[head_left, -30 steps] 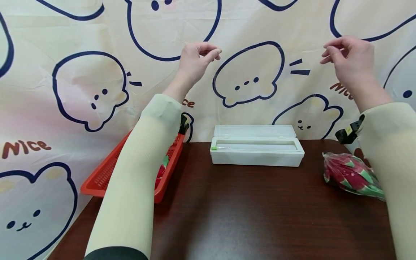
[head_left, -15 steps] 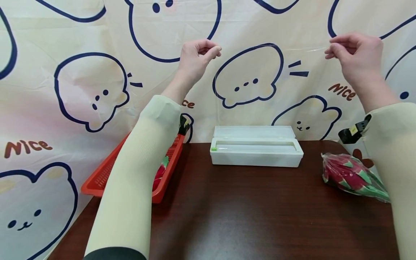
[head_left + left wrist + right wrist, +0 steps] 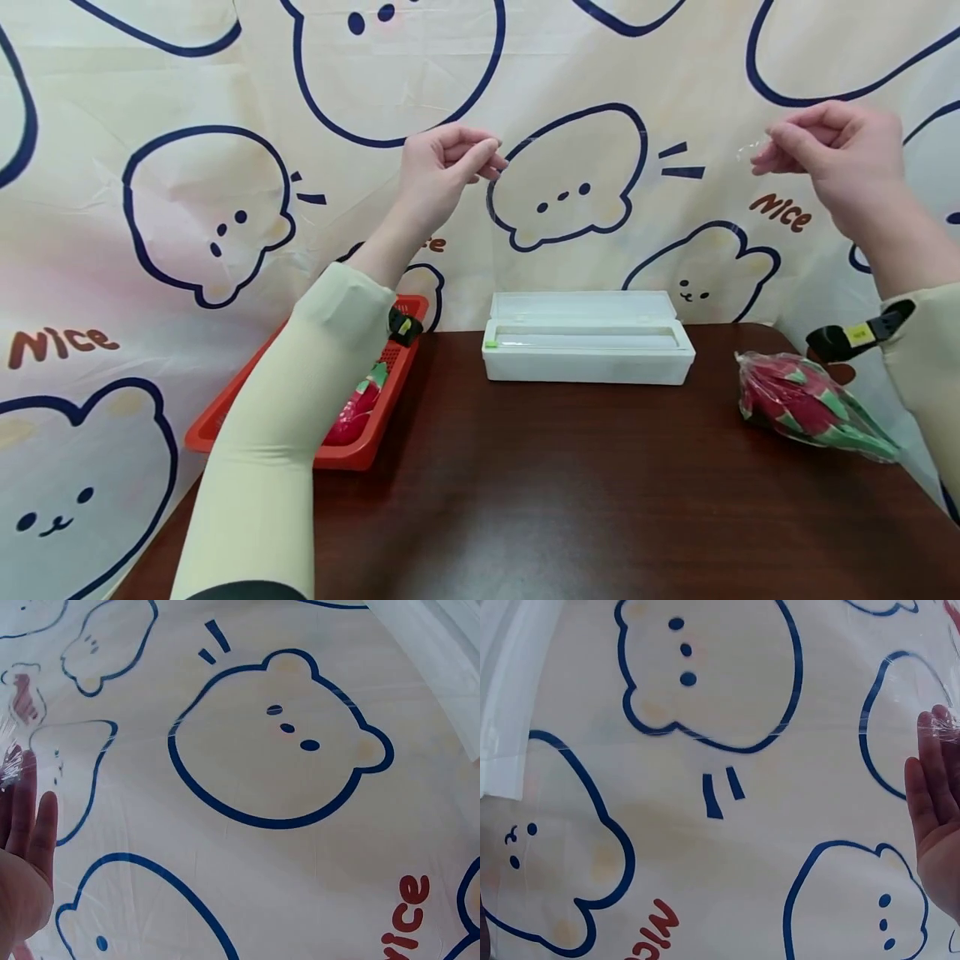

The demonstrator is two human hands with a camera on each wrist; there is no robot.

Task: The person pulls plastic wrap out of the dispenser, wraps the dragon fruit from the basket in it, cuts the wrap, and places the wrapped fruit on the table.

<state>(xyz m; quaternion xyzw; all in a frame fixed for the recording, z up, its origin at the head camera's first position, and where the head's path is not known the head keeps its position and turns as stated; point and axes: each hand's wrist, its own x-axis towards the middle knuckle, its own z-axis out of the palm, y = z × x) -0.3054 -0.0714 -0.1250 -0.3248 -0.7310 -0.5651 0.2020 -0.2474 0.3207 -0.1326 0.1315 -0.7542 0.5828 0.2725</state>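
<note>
My left hand (image 3: 450, 171) is raised before the patterned backdrop, left of centre in the head view, its thumb and fingertips pinching clear plastic wrap. At the right my right hand (image 3: 843, 158) pinches the wrap's other side. The sheet itself is almost invisible in the head view; crinkled plastic wrap (image 3: 10, 761) shows at the fingers in the left wrist view, and likewise in the right wrist view. Below, between the hands, a long white plastic-wrap dispenser box (image 3: 588, 365) stands on the table with its lid raised. A film-wrapped dragon fruit (image 3: 810, 400) lies to its right.
A red plastic basket (image 3: 363, 457) stands at the table's left, partly behind my left sleeve, with red-and-green dragon fruit (image 3: 360, 408) in it. The brown table (image 3: 570, 492) ends at the hanging cartoon backdrop (image 3: 555, 271).
Both hands have come down somewhat. My right hand has shifted to the right and my left slightly to the left. The box, basket and wrapped dragon fruit stay put.
</note>
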